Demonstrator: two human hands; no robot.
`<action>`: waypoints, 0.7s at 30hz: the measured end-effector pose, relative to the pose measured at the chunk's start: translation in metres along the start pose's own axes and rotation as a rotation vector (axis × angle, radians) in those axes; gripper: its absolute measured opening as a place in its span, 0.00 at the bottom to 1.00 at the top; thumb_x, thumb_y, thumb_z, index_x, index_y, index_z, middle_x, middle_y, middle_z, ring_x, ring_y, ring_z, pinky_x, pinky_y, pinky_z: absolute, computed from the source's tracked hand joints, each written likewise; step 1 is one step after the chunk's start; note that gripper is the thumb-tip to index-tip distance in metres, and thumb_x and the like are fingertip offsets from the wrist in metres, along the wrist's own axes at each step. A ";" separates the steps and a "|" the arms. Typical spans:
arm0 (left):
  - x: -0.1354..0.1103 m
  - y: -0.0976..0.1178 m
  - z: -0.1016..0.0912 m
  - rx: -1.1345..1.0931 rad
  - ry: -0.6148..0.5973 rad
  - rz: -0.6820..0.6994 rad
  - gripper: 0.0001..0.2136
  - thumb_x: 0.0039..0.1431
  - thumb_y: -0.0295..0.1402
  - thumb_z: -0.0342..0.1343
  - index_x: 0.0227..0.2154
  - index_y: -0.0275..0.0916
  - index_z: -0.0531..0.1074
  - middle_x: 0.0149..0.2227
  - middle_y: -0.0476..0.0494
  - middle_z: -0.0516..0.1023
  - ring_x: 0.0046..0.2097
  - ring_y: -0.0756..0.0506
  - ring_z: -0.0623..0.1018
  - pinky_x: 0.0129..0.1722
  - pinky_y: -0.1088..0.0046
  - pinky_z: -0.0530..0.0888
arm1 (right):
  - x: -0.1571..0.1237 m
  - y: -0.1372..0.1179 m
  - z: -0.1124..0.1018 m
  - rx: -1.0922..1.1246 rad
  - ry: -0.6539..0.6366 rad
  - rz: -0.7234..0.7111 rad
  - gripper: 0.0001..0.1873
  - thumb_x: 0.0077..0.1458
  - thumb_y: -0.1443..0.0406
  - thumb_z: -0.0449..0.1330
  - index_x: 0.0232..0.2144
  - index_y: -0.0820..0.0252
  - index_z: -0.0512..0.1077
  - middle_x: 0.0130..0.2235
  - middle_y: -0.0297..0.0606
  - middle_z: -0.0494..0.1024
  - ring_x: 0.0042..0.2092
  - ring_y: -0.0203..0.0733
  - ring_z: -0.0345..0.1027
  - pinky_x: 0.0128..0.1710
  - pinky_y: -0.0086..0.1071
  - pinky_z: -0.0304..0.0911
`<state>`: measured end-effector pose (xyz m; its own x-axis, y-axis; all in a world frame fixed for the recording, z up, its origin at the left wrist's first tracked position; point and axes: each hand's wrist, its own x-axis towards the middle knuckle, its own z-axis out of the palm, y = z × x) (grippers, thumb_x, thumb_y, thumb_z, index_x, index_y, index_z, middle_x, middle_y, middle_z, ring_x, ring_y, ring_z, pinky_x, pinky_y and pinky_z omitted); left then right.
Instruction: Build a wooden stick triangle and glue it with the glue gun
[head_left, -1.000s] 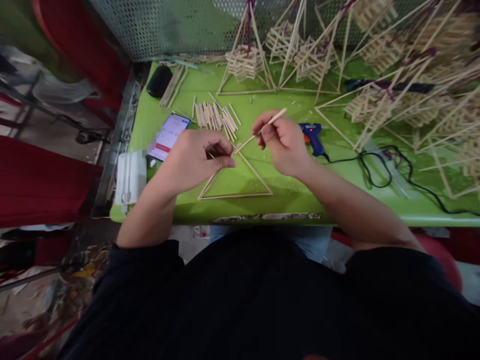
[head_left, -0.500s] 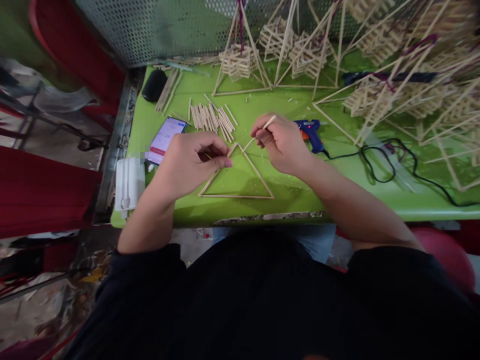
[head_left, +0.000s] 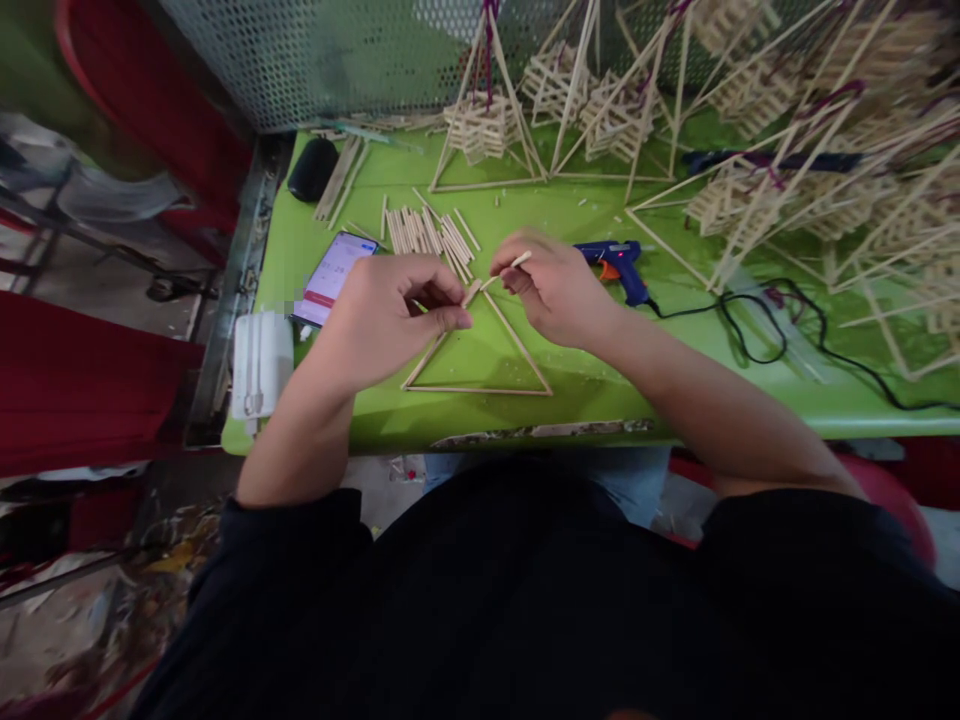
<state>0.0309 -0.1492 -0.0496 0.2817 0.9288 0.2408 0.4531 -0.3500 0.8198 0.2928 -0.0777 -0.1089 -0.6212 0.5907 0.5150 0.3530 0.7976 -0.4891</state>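
A triangle of thin wooden sticks [head_left: 517, 335] lies flat on the green table [head_left: 600, 400] in front of me. My left hand [head_left: 401, 315] is closed on the triangle's left side near its top corner, thumb and fingers pinching the wood. Just to the right, my right hand [head_left: 551, 285] grips a short wooden stick [head_left: 519, 260], held slanted with its lower end close to the top corner. Whether that end touches the corner I cannot tell. A blue glue gun [head_left: 626, 268] with an orange trigger lies behind my right hand.
Short cut sticks [head_left: 420, 232] lie in a pile beyond my hands. A phone [head_left: 334, 278], a white power bank [head_left: 261, 365] and a black case [head_left: 313, 170] line the left side. Finished stick pyramids [head_left: 487, 130] stand at the back and right. A black cord [head_left: 825, 345] snakes rightward.
My right hand has shifted slightly left, and its stick has tilted flatter near the triangle's top corner. The left hand keeps its pinch. The whole view has moved a little.
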 end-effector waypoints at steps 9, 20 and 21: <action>0.001 -0.001 -0.002 0.003 -0.003 -0.030 0.07 0.60 0.35 0.76 0.34 0.41 0.84 0.33 0.47 0.86 0.35 0.47 0.84 0.36 0.70 0.80 | 0.007 0.005 0.002 -0.139 -0.010 0.117 0.19 0.78 0.65 0.52 0.63 0.64 0.74 0.55 0.52 0.85 0.51 0.50 0.82 0.52 0.44 0.76; 0.000 0.003 -0.004 0.036 -0.008 -0.023 0.07 0.61 0.36 0.76 0.34 0.41 0.84 0.32 0.48 0.85 0.34 0.47 0.84 0.37 0.70 0.82 | 0.010 0.005 0.013 -0.244 -0.022 -0.028 0.18 0.80 0.67 0.51 0.60 0.62 0.77 0.51 0.49 0.88 0.49 0.49 0.82 0.48 0.41 0.74; -0.001 0.004 -0.005 0.048 -0.011 -0.017 0.07 0.62 0.37 0.76 0.34 0.41 0.84 0.32 0.49 0.85 0.34 0.47 0.84 0.37 0.70 0.83 | 0.009 0.005 0.013 -0.253 -0.019 -0.037 0.18 0.80 0.66 0.51 0.59 0.62 0.78 0.50 0.49 0.88 0.48 0.48 0.82 0.47 0.41 0.74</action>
<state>0.0287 -0.1510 -0.0441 0.2825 0.9335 0.2210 0.4983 -0.3396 0.7977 0.2793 -0.0701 -0.1158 -0.6493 0.5602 0.5143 0.4924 0.8251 -0.2770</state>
